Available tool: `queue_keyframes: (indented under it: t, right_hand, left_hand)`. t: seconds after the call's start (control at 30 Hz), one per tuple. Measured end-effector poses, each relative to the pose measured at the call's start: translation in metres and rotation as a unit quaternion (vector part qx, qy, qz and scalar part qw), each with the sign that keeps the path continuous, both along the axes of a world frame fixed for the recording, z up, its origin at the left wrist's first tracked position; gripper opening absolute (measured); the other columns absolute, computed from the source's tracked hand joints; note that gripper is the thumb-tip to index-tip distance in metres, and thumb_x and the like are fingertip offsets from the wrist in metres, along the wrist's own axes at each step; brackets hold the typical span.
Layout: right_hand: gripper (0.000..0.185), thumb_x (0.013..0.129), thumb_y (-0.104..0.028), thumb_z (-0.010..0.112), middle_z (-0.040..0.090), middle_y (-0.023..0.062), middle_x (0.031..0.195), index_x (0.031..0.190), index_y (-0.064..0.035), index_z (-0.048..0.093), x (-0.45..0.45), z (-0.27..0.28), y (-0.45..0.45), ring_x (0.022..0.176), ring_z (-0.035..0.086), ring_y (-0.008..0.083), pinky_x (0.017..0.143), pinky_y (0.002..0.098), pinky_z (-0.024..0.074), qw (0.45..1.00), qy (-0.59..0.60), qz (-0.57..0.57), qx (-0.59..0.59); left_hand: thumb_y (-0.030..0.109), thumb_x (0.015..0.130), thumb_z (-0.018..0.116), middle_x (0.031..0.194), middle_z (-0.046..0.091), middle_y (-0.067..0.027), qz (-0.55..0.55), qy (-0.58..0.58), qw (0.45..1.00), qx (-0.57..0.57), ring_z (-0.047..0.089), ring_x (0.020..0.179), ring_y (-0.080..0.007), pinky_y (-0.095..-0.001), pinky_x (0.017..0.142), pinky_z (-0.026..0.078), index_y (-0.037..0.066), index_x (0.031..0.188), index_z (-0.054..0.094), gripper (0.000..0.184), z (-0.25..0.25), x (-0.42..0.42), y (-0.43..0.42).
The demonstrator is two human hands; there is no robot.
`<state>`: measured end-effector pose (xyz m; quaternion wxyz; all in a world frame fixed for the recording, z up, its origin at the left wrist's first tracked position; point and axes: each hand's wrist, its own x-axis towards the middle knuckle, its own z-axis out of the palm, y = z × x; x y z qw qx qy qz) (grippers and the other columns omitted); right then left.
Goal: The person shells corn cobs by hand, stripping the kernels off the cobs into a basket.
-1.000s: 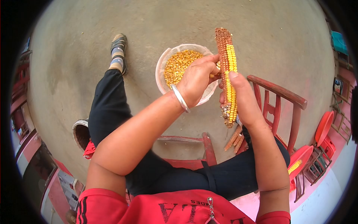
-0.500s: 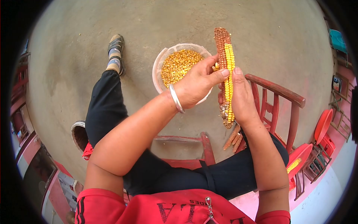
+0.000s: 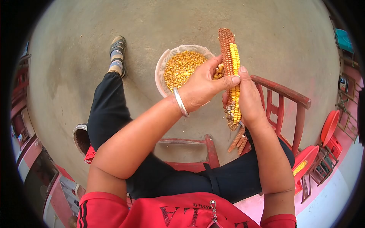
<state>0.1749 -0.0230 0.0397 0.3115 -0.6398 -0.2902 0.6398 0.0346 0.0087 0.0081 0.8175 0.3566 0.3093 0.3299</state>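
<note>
An ear of corn (image 3: 234, 57) stands nearly upright between my hands. Much of its left side is bare reddish cob, yellow kernels line the right side, and the lower tip looks dark and spoiled. My right hand (image 3: 251, 97) grips the lower part, thumb pointing up along the edge. Wearing a silver bangle, my left hand (image 3: 199, 85) presses its thumb across the kernel rows, its fingers partly hidden by the cob. Several loose kernels (image 3: 219, 71) rest in its fingers. Below and to the left, a pale plastic basket (image 3: 161, 70) holds many shelled kernels (image 3: 180, 68).
A red wooden chair (image 3: 283, 89) stands right of my right hand. Bare cobs (image 3: 238, 141) lie on the floor near my leg. Another red wooden frame (image 3: 211, 150) is between my legs. At far right are red stools (image 3: 330, 125), one with yellow corn on it.
My left thumb has slid slightly down and right across the kernel rows. More loose kernels now show in my left fingers. The ear has barely shifted.
</note>
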Motion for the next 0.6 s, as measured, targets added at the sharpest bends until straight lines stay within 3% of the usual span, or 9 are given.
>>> queue_keyframes:
  t: [0.13,0.33,0.5,0.6]
  right_hand:
    - [0.055,0.100,-0.055,0.030,0.054,0.0059,0.063,0.098,-0.0049,0.053,-0.001,0.000,0.000,0.050,0.053,0.0129,0.047,0.0265,0.0458,1.000,0.007,-0.010,-0.016]
    - [0.056,0.100,-0.056,0.030,0.053,0.0051,0.064,0.096,-0.0045,0.053,-0.002,-0.001,-0.004,0.052,0.052,0.0119,0.049,0.0258,0.0444,0.998,-0.054,0.026,0.006]
    - [0.056,0.101,-0.054,0.030,0.053,0.0043,0.066,0.093,-0.0040,0.053,-0.005,-0.004,-0.008,0.054,0.052,0.0112,0.051,0.0256,0.0443,0.996,-0.067,0.035,0.042]
    - [0.057,0.103,-0.049,0.029,0.056,0.0074,0.074,0.102,0.0026,0.054,-0.004,-0.004,-0.009,0.061,0.056,0.0126,0.054,0.0276,0.0459,0.995,-0.072,0.062,0.032]
  left_hand:
    - [0.016,0.089,0.067,0.114,0.058,-0.0052,0.004,-0.027,0.999,-0.034,0.053,0.107,-0.0117,-0.0279,0.097,0.042,-0.001,0.132,0.044,0.052,-0.002,-0.001,-0.001]
    - [0.009,0.089,0.063,0.117,0.057,-0.0054,-0.018,-0.079,0.993,-0.086,0.053,0.107,-0.0114,-0.0275,0.097,0.043,-0.004,0.139,0.035,0.059,-0.004,-0.006,0.000]
    - [0.008,0.090,0.061,0.127,0.050,-0.0071,-0.056,-0.091,0.989,-0.098,0.049,0.118,-0.0140,-0.0301,0.103,0.039,-0.002,0.142,0.030,0.062,-0.006,-0.011,-0.001]
    - [0.007,0.090,0.060,0.128,0.049,-0.0076,-0.063,-0.086,0.990,-0.095,0.048,0.120,-0.0150,-0.0309,0.104,0.038,-0.001,0.142,0.029,0.061,-0.007,-0.014,-0.002]
